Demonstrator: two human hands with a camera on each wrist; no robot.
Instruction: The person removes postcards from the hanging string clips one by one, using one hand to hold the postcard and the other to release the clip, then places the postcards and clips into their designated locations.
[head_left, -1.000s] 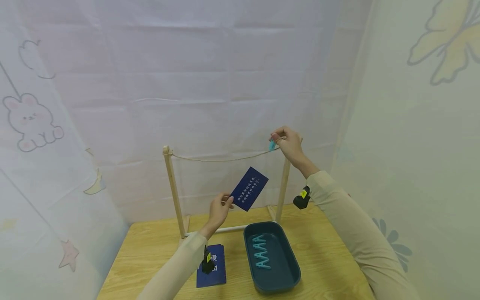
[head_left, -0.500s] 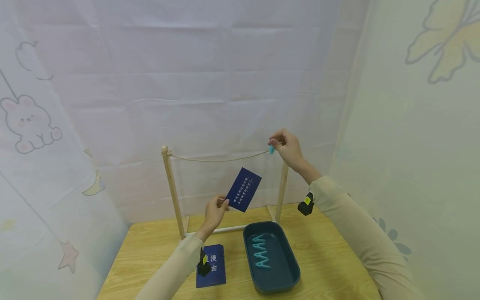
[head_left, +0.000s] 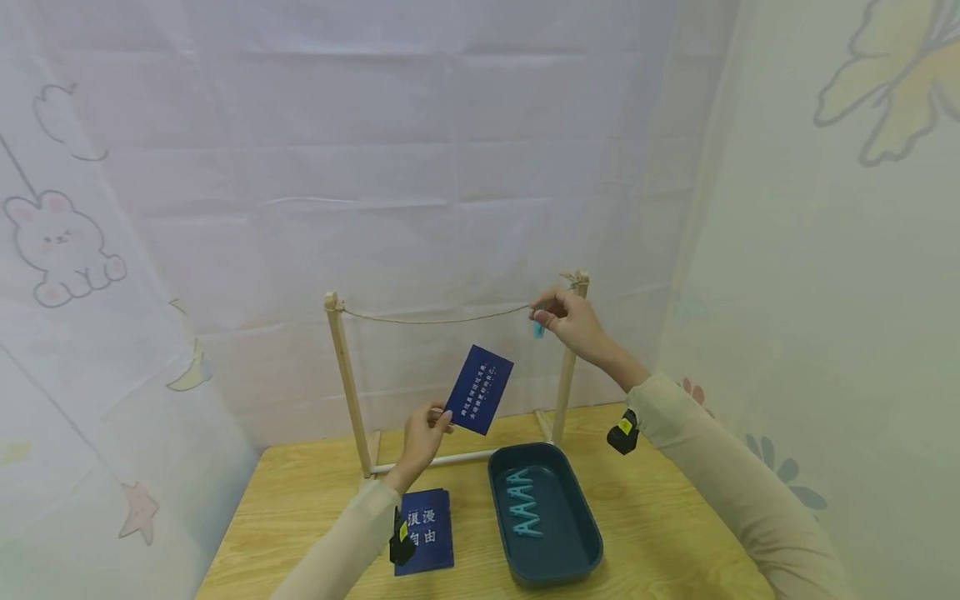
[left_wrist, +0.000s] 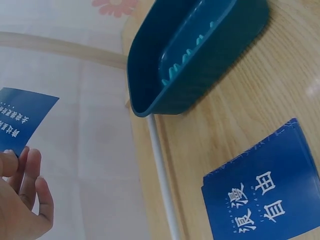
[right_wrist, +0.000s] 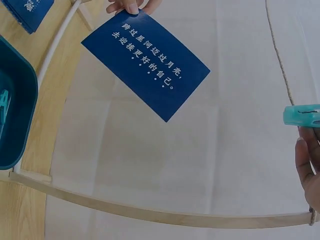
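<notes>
My left hand [head_left: 422, 437] pinches a dark blue card [head_left: 480, 390] with white writing by its lower left corner, held tilted below the string. In the right wrist view that card [right_wrist: 150, 65] hangs apart from the clothespin. My right hand [head_left: 573, 323] pinches a teal clothespin [head_left: 538, 327] between thumb and fingers, at the right part of the thin string [head_left: 442, 322]. The clothespin [right_wrist: 301, 116] meets or overlaps the string in the right wrist view; whether it is clipped on cannot be told.
The string spans two wooden posts [head_left: 347, 383] joined below by a white rod [head_left: 465, 457]. In front stands a dark teal bin [head_left: 562, 517] with several teal clothespins [head_left: 522, 504] in a row. Left of it lies a stack of blue cards [head_left: 427, 554] on the wooden table [head_left: 645, 517].
My right hand has lowered with the clothespin and shifted slightly left, uncovering the right post's top. My left hand has drawn the card left and a little down.
</notes>
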